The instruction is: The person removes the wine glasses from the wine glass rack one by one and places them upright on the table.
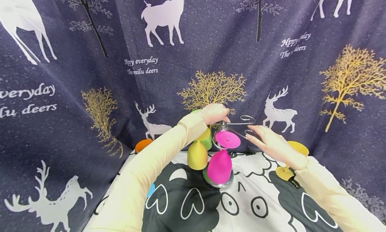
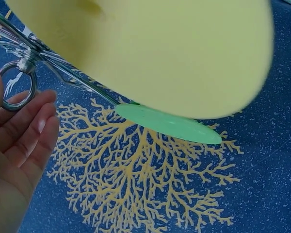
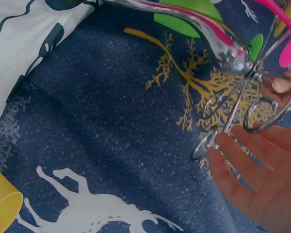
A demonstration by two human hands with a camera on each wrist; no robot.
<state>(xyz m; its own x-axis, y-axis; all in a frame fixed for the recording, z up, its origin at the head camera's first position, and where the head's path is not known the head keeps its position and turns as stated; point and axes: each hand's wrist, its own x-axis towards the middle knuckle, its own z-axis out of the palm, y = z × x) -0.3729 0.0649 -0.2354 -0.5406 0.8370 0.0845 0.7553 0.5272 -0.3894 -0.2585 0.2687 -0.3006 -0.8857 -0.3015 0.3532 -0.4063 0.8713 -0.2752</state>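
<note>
Left hand on the ring, right fingertips at a bare hook

The left hand [image 1: 215, 113] grips the small metal ring [image 2: 33, 87] topping a chrome goblet stand [image 3: 208, 41], with the ring between its thumb and curled fingers. The stand's body therefore drops straight down beneath that hand. The right hand [image 1: 275, 145] has its fingers fairly straight, their tips at the curled end of a bare wire hook [image 3: 199, 150]; I can't tell whether its thumb presses there too. A second bare hook [image 1: 241, 123] reaches out from below the left hand toward the right fingertips, just above them.

Three goblets hang upside down from the stand, foot uppermost. The pink goblet [image 1: 220, 166] is below the left hand on the side nearest the person. The yellow goblet [image 1: 197, 156] hangs under the left wrist, and the green goblet [image 1: 206, 143] shows behind it, largely hidden by the left sleeve [image 1: 156, 158] and the yellow one.

Near the right wrist, partly covered by the forearm, stands another yellow goblet [image 1: 298, 147]. An orange piece [image 1: 143, 145] peeks out beyond the left forearm, and a blue piece [image 1: 151, 190] shows beside that forearm's inner edge. A patterned cloth [image 1: 208, 223] lies under both hands, and a dark deer-print curtain [image 1: 211, 57] hangs behind them
</note>
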